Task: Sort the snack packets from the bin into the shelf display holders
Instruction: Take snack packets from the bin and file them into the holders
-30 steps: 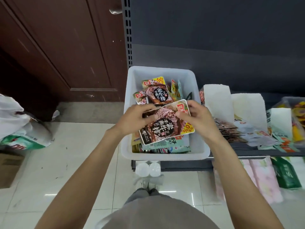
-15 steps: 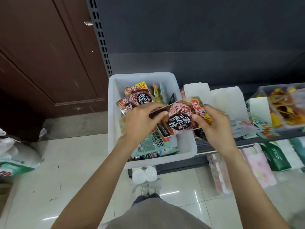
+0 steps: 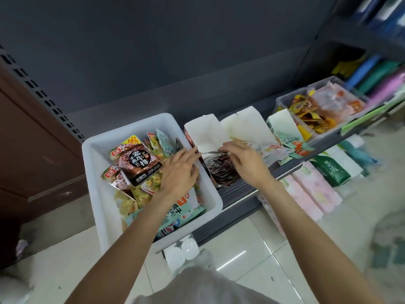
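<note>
A white bin (image 3: 96,194) on the shelf's left end holds several snack packets, with a brown steak-print packet (image 3: 138,163) on top. My right hand (image 3: 245,161) pinches the top edge of another brown packet (image 3: 221,172). That packet sits in the first white display holder (image 3: 206,132), on top of similar brown packets. My left hand (image 3: 179,174) hovers over the bin's right side. Its straight fingers reach to the packet's left end.
Two more white holders (image 3: 247,126) (image 3: 282,126) and a clear tub (image 3: 285,102) of orange packets stand along the shelf to the right. Pink tissue packs (image 3: 306,194) and a green pack (image 3: 331,172) lie below. A brown door (image 3: 32,150) is at left.
Both hands carried the brown packet from over the bin to the right and lowered it into the first holder. My left hand's grip has loosened to straight fingers.
</note>
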A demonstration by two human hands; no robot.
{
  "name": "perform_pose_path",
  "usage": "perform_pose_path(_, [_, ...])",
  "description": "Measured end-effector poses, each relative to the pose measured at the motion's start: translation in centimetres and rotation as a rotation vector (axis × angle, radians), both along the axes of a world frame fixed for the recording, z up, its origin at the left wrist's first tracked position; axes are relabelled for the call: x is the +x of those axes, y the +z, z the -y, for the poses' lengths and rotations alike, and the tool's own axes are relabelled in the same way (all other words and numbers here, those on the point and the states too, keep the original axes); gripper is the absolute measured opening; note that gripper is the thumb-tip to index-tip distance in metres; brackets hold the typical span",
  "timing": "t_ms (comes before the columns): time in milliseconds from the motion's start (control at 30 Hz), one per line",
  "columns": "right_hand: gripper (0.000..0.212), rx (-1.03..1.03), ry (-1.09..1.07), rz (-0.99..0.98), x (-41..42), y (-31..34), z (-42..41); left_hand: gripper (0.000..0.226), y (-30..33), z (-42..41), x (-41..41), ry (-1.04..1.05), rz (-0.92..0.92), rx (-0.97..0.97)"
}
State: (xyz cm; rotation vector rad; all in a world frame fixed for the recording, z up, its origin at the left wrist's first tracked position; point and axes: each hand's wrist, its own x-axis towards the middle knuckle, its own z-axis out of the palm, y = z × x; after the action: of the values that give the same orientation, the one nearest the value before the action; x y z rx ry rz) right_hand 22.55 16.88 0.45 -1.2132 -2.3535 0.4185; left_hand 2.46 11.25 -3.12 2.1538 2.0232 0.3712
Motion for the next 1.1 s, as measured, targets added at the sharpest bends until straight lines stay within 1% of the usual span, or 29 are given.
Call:
perform_pose_path(67, [0.033,-0.008,0.02,0.152,0.1,-0.8,-0.6,0.046,0.2,0.0,-0.1,-0.01,-0.004,0.003])
perform_pose_path(133, [0.039,-0.062,0.019,0.292,0.0,-0.9,-0.9,0.045,0.3,-0.2,-0.3,-0.02,-0.009,0.015])
perform_pose_path(200, [0.04,-0.127,0.038,0.421,-0.3,-0.8,-1.1,0.045,0.3,-0.3,-0.6,-0.04,0.02,-0.001])
perform_pose_path(233, [0.039,-0.137,0.051,0.453,-0.5,-0.7,-1.0,0.044,0.4,-0.2,-0.7,-0.053,0.046,-0.009])
perform_pose_path(267, [0.039,-0.139,0.062,0.45,-0.5,-0.5,-0.8,0.043,0.6,0.0,-0.8,-0.061,0.08,-0.008])
perform_pose_path(300, [0.039,-0.12,0.067,0.402,-0.6,-0.2,-0.6,0.041,1.0,0.3,-1.0,-0.051,0.125,0.01])
perform_pose_path(333, [0.039,-0.088,0.067,0.305,-0.7,0.1,-0.2,0.037,1.5,0.9,-1.2,-0.017,0.189,0.053])
perform_pose_path(400, [0.039,-0.069,0.1,0.072,-1.5,0.9,1.2,0.028,2.9,2.5,-1.9,0.11,0.337,0.172])
perform_pose_path(467, [0.038,-0.117,0.217,-0.063,-3.3,1.7,3.1,0.021,4.0,4.9,-2.6,0.273,0.457,0.249])
perform_pose_path(533, [0.034,-0.166,0.332,-0.08,-5.3,1.6,5.1,0.019,4.4,7.4,-3.5,0.404,0.549,0.256])
perform_pose_path(567, [0.031,-0.182,0.374,-0.046,-6.3,1.2,5.9,0.02,4.1,8.6,-4.1,0.437,0.552,0.233])
perform_pose_path(633, [0.028,-0.216,0.435,0.104,-8.1,0.0,7.0,0.023,3.1,10.5,-5.3,0.433,0.473,0.11])
perform_pose_path(667, [0.031,-0.246,0.438,0.207,-8.8,-0.8,7.2,0.025,2.3,11.2,-5.8,0.415,0.419,0.02])
perform_pose_path(700, [0.039,-0.277,0.411,0.32,-9.4,-1.4,7.2,0.03,1.5,11.7,-6.2,0.403,0.359,-0.084])
perform_pose_path(767, [0.064,-0.302,0.35,0.554,-10.3,-2.6,7.1,0.047,0.7,12.3,-6.4,0.38,0.229,-0.305])
perform_pose_path(833, [0.084,-0.286,0.368,0.71,-10.8,-3.3,7.0,0.067,0.5,12.4,-6.2,0.331,0.139,-0.437])
perform_pose_path(867, [0.089,-0.29,0.39,0.729,-10.8,-3.4,7.0,0.073,0.5,12.4,-6.1,0.315,0.113,-0.452])
perform_pose_path(933, [0.09,-0.316,0.436,0.712,-10.7,-3.4,7.0,0.082,0.4,12.5,-5.9,0.298,0.065,-0.442])
perform_pose_path(1000, [0.084,-0.323,0.476,0.676,-10.4,-3.3,6.8,0.085,0.2,12.8,-5.7,0.291,0.036,-0.414])
perform_pose_path(1100, [0.065,-0.415,0.503,0.555,-10.0,-2.9,6.4,0.081,-0.1,13.0,-5.7,0.302,0.043,-0.389])
